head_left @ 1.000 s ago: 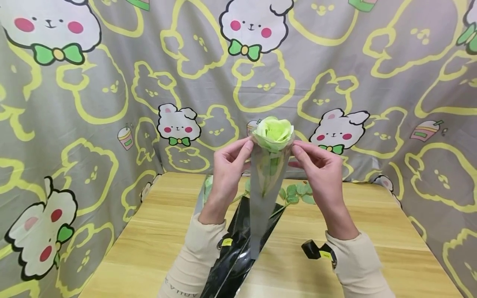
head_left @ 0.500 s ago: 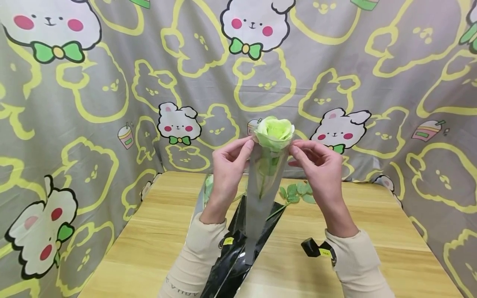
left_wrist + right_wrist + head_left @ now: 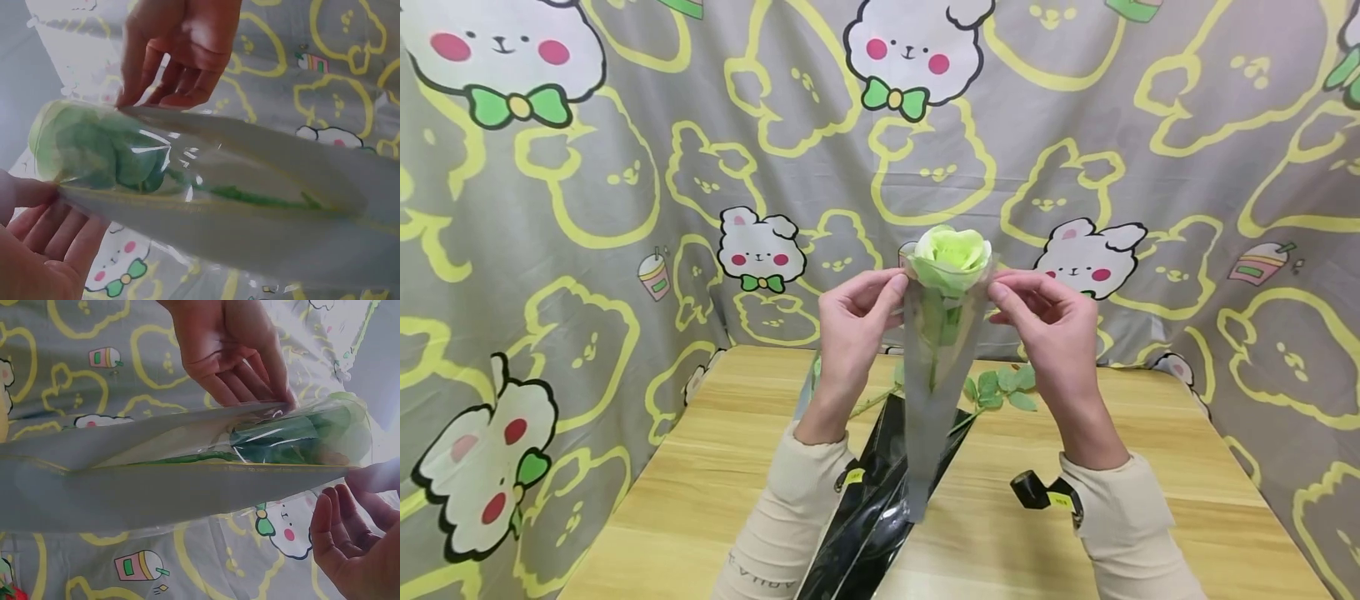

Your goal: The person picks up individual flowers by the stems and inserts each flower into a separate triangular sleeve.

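A pale green artificial rose (image 3: 953, 257) stands inside a tapered flower sleeve (image 3: 925, 425), its bloom at the wide top end. The sleeve is grey with a clear front window and thin gold lines, which show in the left wrist view. My left hand (image 3: 857, 325) pinches the left side of the sleeve's rim between thumb and forefinger. On the opposite side, my right hand (image 3: 1058, 325) pinches the rim the same way. The green rose stem (image 3: 187, 459) shows through the window in the right wrist view and ends partway down the sleeve.
Black glossy flower sleeves (image 3: 865, 533) lie on the wooden table (image 3: 1150, 450) below the held one. A leafy green stem (image 3: 1000, 387) lies behind them at the right, another stem (image 3: 874, 403) at the left. A patterned curtain (image 3: 820, 150) encloses the table's back and sides.
Both hands have risen slightly and drawn a little apart with the sleeve and rose. The sleeve's lower tip swung left, then back right.
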Action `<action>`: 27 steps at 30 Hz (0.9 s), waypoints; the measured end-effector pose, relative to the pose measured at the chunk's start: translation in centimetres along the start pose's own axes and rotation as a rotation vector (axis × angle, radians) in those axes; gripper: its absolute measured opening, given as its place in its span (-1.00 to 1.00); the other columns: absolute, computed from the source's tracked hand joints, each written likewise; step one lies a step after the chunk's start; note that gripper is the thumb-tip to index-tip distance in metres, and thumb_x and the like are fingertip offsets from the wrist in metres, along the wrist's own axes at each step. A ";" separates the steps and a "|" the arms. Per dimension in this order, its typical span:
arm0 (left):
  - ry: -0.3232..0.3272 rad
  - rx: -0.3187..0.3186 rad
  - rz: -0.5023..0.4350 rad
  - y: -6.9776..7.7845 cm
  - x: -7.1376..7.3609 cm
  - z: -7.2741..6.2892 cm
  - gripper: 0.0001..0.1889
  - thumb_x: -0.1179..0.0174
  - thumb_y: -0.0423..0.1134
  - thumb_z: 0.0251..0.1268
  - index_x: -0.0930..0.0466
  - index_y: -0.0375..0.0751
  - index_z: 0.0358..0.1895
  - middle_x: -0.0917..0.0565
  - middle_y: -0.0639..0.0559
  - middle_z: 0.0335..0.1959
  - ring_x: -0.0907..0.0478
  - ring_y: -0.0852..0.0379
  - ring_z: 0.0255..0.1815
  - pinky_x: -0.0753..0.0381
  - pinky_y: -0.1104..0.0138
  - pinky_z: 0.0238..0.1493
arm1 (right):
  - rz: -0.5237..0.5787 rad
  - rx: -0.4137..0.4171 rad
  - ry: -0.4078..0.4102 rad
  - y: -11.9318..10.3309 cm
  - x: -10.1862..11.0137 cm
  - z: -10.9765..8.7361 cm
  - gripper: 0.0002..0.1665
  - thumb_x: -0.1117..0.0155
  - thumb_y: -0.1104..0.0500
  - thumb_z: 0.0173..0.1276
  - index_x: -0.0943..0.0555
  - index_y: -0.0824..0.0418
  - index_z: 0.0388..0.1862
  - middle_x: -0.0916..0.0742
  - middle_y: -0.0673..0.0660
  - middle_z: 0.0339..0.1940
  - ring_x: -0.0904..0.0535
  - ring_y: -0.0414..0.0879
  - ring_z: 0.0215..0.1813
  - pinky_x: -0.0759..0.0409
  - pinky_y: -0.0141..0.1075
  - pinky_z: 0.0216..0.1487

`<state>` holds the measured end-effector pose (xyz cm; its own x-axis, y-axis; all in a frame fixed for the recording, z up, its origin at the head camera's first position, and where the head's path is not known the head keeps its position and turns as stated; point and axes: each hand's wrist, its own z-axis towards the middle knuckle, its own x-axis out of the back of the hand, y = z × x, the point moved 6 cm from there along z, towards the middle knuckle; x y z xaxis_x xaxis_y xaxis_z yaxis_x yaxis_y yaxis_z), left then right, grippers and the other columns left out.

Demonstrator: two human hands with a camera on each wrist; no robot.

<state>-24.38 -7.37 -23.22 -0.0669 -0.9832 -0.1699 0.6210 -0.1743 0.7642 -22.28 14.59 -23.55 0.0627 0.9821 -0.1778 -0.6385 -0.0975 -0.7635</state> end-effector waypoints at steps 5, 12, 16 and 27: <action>0.005 0.034 -0.019 -0.2 0.0 0.1 -0.82 -0.32 -0.32 0.43 -0.74 -0.43 -0.12 -0.80 -0.19 -0.26 -0.79 0.02 -0.27 -0.76 0.09 -0.23 | 0.002 0.005 -0.023 0.0 0.1 0.0 -0.81 -0.45 0.36 0.34 -0.71 0.52 -0.18 -0.72 0.25 -0.13 -0.71 -0.04 -0.21 -0.73 -0.26 -0.20; -0.036 -0.049 0.012 0.5 -1.1 0.1 -0.84 -0.30 -0.39 0.42 -0.73 -0.50 -0.18 -0.77 -0.24 -0.35 -0.72 0.16 -0.37 -0.76 0.10 -0.26 | -0.050 0.036 -0.025 -0.4 -0.2 0.0 -0.83 -0.46 0.35 0.34 -0.73 0.49 -0.20 -0.74 0.24 -0.13 -0.70 0.02 -0.19 -0.73 -0.28 -0.21; 0.007 -0.087 0.048 0.8 -0.7 0.1 -0.86 -0.31 -0.39 0.41 -0.76 -0.45 -0.21 -0.77 -0.23 -0.36 -0.73 0.14 -0.38 -0.76 0.11 -0.32 | -0.019 0.044 -0.004 -0.7 -0.1 0.1 -0.85 -0.45 0.37 0.33 -0.73 0.49 -0.20 -0.75 0.24 -0.17 -0.69 -0.03 -0.25 -0.73 -0.29 -0.24; 0.001 -0.065 0.008 1.6 -0.5 0.6 -0.84 -0.36 -0.34 0.38 -0.77 -0.41 -0.13 -0.79 -0.14 -0.32 -0.73 0.11 -0.33 -0.76 0.09 -0.28 | 0.014 0.056 -0.010 -1.2 -0.2 0.4 -0.86 -0.44 0.38 0.33 -0.73 0.47 -0.18 -0.76 0.23 -0.19 -0.68 -0.03 -0.33 -0.72 -0.29 -0.25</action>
<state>-23.87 -7.21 -21.55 -0.0610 -0.9845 -0.1647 0.6709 -0.1626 0.7235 -21.82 14.60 -22.33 0.0460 0.9824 -0.1813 -0.6810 -0.1019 -0.7251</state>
